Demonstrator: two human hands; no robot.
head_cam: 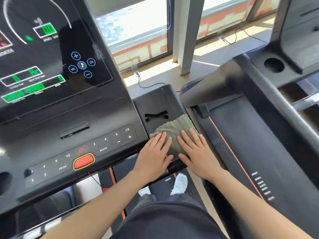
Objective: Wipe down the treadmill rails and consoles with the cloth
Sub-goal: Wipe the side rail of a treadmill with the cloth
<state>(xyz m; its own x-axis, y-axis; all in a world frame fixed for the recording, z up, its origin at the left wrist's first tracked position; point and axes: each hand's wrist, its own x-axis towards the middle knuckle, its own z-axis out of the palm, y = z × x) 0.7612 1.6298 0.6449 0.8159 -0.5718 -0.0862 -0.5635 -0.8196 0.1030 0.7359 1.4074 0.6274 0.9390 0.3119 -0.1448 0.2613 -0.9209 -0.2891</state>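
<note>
A green waffle-textured cloth (174, 129) lies flat on the right end of the black treadmill console (57, 107), on its side tray below an X-shaped slot. My left hand (154, 156) presses flat on the cloth's left part with its fingers spread. My right hand (196, 152) lies flat on the cloth's right part, fingers apart, at the console's right edge. Neither hand grips the cloth; both palms rest on it. The console's lit green display and its button strip with a red stop button (84, 161) are to the left.
A second treadmill (259, 144) stands close on the right, its belt and grey handrail beside the cloth. Windows and a floor ledge with cables lie ahead. My white shoes (179, 184) stand on the belt below the console.
</note>
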